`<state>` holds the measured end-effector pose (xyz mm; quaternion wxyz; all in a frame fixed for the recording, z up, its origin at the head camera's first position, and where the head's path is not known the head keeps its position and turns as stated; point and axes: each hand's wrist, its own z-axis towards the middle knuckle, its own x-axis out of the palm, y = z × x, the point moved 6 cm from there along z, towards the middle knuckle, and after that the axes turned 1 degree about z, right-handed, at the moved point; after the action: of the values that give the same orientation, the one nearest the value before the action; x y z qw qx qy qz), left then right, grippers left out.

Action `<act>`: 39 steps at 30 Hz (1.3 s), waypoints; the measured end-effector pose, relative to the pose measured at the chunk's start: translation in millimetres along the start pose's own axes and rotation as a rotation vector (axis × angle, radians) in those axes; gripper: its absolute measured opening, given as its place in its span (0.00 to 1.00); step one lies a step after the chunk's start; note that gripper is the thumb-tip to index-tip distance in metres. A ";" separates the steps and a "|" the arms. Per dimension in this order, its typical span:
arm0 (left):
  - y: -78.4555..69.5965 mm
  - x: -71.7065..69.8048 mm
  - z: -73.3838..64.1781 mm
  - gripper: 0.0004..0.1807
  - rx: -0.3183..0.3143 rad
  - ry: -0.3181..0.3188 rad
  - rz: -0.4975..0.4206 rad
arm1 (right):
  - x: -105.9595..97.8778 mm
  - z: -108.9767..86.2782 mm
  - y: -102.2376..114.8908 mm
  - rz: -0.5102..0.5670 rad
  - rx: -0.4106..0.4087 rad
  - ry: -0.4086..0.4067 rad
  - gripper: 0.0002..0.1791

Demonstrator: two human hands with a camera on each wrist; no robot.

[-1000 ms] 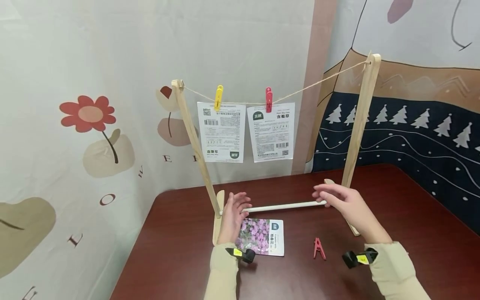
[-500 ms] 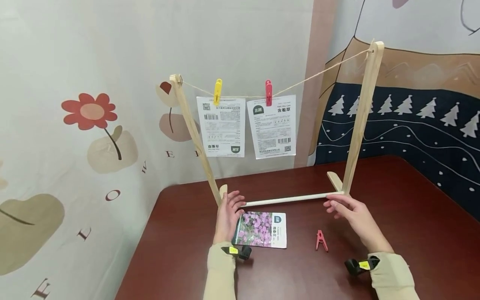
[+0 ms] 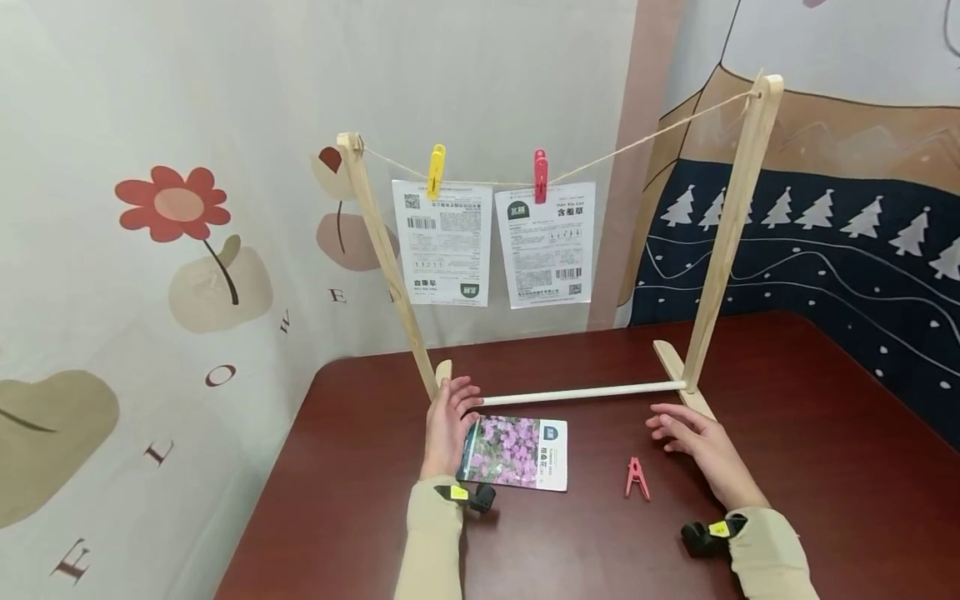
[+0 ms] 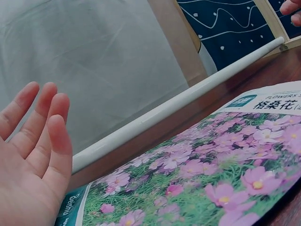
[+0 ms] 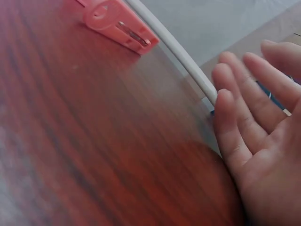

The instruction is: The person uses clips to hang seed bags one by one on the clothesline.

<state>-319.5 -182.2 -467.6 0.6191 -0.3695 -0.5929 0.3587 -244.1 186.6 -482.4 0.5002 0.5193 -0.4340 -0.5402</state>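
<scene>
My left hand (image 3: 448, 425) is beside the left foot of a wooden frame, at the left end of a flower seed packet (image 3: 513, 452) lying on the table. Its fingers are relaxed and hold nothing. Over the table on the right hovers my right hand (image 3: 697, 446), loosely bent and holding nothing, near a red clothespin (image 3: 637, 478). On the frame's string (image 3: 652, 137) hang two printed packets: the left packet (image 3: 442, 250) under a yellow clothespin (image 3: 436, 172), the right packet (image 3: 547, 250) under a red-pink clothespin (image 3: 540, 177).
A white rod (image 3: 577, 393) joins the bases of the left post (image 3: 386, 258) and right post (image 3: 731, 242). The dark red-brown table (image 3: 585, 550) reaches back to a patterned cloth (image 3: 247, 100) behind the frame.
My right hand has come away from the rod's right end, back toward me and slightly down. The left hand has stayed near the left post. The head view has shifted a little.
</scene>
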 end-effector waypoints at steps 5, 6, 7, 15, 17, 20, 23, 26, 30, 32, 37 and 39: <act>-1.1 -7.4 -0.2 0.30 -0.004 -0.023 -0.097 | 3.4 0.7 -1.7 -0.059 0.039 0.031 0.26; -0.8 -8.6 -0.5 0.29 -0.007 -0.026 -0.113 | 4.0 0.1 -1.4 -0.069 0.042 0.038 0.25; -0.4 -9.6 -0.7 0.29 -0.013 -0.031 -0.123 | 4.9 -0.4 -1.6 -0.077 0.044 0.054 0.25; -1.3 -10.8 -0.1 0.25 -0.036 -0.060 -0.094 | 21.7 -1.0 -4.8 -0.022 0.126 0.298 0.24; 0.6 -11.2 -0.2 0.25 -0.039 -0.068 -0.097 | 23.0 -2.0 -5.6 -0.038 0.130 0.340 0.22; 3.7 -9.5 1.1 0.24 -0.029 -0.074 -0.061 | 23.8 -2.2 -5.0 -0.101 0.122 0.382 0.20; 6.5 -5.7 1.7 0.25 -0.006 -0.069 0.028 | 23.5 -2.0 -4.0 -0.160 0.125 0.394 0.18; 8.0 -2.5 1.3 0.25 0.018 -0.069 0.103 | 24.4 -1.7 -3.1 -0.181 0.124 0.409 0.18; 8.0 0.2 -0.9 0.22 0.037 -0.077 0.179 | 28.5 -3.5 -3.2 -0.170 0.144 0.452 0.19; 8.0 2.9 -2.3 0.21 0.040 -0.079 0.253 | 31.6 -4.8 -2.8 -0.154 0.144 0.487 0.20; 7.0 11.1 -4.6 0.20 0.068 -0.101 0.440 | 37.6 -5.7 1.0 -0.125 0.092 0.545 0.16; 6.6 12.4 -4.5 0.19 0.081 -0.117 0.468 | 38.6 -4.9 2.5 -0.130 0.070 0.543 0.14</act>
<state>-314.6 -168.3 -467.7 0.4980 -0.4503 -0.5109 0.5368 -237.4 148.3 -485.2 0.5441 0.6888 -0.2684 -0.3968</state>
